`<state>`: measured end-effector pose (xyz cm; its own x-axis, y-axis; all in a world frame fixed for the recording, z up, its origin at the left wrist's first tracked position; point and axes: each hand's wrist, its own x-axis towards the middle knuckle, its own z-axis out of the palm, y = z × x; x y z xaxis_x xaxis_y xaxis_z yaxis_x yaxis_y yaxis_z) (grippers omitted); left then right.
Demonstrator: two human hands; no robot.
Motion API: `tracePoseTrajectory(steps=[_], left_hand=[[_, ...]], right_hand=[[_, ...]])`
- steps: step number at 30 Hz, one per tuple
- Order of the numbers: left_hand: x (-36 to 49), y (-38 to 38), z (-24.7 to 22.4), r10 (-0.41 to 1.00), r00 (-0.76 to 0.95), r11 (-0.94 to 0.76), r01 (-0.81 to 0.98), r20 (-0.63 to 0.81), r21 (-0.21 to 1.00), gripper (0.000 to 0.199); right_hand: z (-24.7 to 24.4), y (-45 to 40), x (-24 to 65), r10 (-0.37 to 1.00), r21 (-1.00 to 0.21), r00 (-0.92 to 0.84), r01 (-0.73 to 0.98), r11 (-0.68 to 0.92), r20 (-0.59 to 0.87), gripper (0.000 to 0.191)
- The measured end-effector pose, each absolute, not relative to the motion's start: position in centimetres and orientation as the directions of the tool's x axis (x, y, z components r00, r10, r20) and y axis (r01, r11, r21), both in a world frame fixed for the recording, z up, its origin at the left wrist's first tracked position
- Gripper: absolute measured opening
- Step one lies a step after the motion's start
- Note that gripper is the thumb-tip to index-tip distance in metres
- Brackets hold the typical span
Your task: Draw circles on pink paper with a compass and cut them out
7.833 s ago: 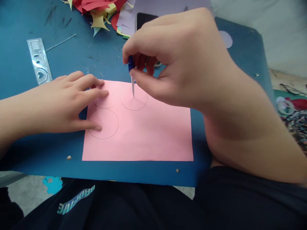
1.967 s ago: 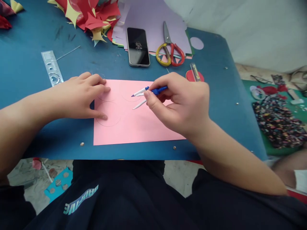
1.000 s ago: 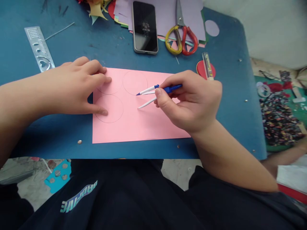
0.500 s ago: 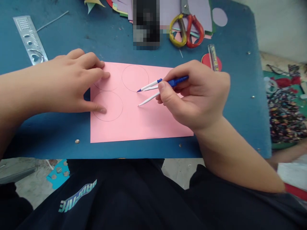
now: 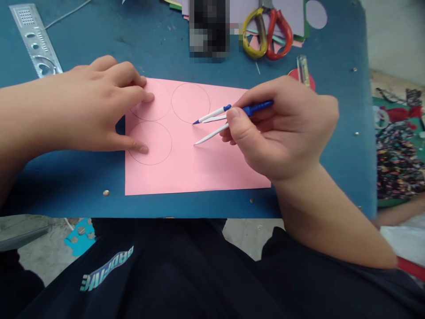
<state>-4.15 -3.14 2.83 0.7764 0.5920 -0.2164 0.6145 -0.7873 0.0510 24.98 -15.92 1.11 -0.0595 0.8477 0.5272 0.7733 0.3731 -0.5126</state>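
Note:
A sheet of pink paper [image 5: 199,173] lies on the blue table, with three thin circles drawn on its left and upper part. My left hand [image 5: 109,102] rests over the sheet's left edge, fingers spread and thumb inside the lower circle. Between the thumb and fingers of my right hand [image 5: 282,124] is a blue and white compass [image 5: 212,116], pinched near its hinge. Its two legs point left, the blue lead tip just below the upper right circle and the white point lower down. Whether the tips touch the paper I cannot tell.
Scissors [image 5: 267,33] with yellow and red handles lie on stacked coloured paper at the back. A clear stencil ruler [image 5: 35,42] is at the far left. A small lead case [image 5: 303,68] sits on a red disc, near a lilac paper circle [image 5: 316,14]. The blue table [image 5: 186,206] ends before my lap.
The view has shifted slightly, so the items at the back sit higher in the picture. My right hand and the compass have moved a little to the right; my left hand keeps its place on the paper.

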Motion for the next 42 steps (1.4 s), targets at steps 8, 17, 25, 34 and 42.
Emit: tracePoseTrajectory(steps=[8, 17, 25, 34, 42], left_hand=[[-4.4, -2.6, 2.4, 0.575, 0.798, -0.796, 0.597, -0.183, 0.099, 0.110], [-4.4, -2.7, 2.4, 0.598, 0.774, -0.765, 0.629, -0.208, 0.142, 0.113], [-4.4, -2.7, 2.4, 0.596, 0.777, -0.773, 0.624, -0.202, 0.118, 0.114], [-3.5, -3.6, 3.3, 0.620, 0.751, -0.756, 0.649, -0.227, 0.083, 0.127], [-3.7, -3.4, 3.3, 0.583, 0.783, -0.795, 0.605, -0.218, 0.048, 0.132]], right_hand=[[0.3, -15.8, 24.6, 0.823, -0.528, -0.019, 0.759, 0.382, 0.568, 0.010], [0.4, -15.6, 24.6, 0.812, -0.505, -0.037, 0.766, 0.398, 0.583, 0.012], [0.8, -15.7, 24.9, 0.839, -0.502, -0.067, 0.775, 0.385, 0.540, 0.014], [3.5, -15.4, 24.7, 0.806, -0.423, -0.353, 0.711, 0.561, 0.475, 0.021], [5.1, -15.0, 23.9, 0.764, -0.368, -0.496, 0.677, 0.638, 0.412, 0.014]])
